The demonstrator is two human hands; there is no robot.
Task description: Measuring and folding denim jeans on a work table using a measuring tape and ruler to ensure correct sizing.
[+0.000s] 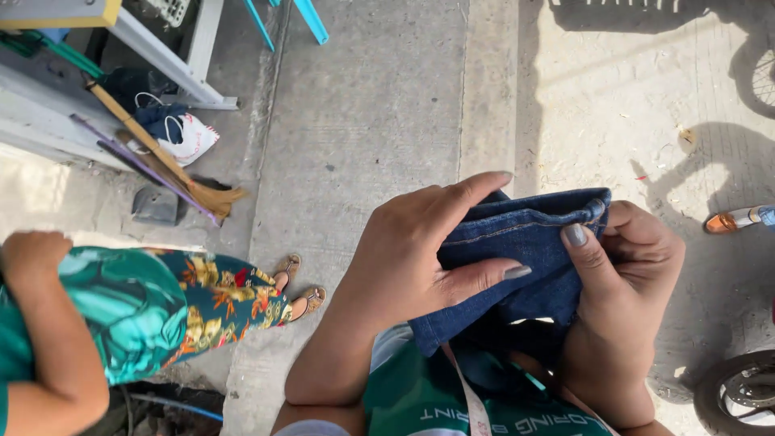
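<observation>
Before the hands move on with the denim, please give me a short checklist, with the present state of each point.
1. Left hand grips the blue denim piece: ok.
2. Right hand grips the edge with the metal button: ok.
3. Fabric is folded flat between the hands: ok.
4. Lower end of the denim is clear of the ground: cannot tell, hidden.
5. Nearby person in floral trousers stands apart from the hands: ok.
6. Stitching undamaged: cannot tell.

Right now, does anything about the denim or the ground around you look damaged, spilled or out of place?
Nothing stands out. The folded blue denim is gripped by the left hand and right hand, with no tear visible. A broom and a white bag lie by the table frame.
</observation>
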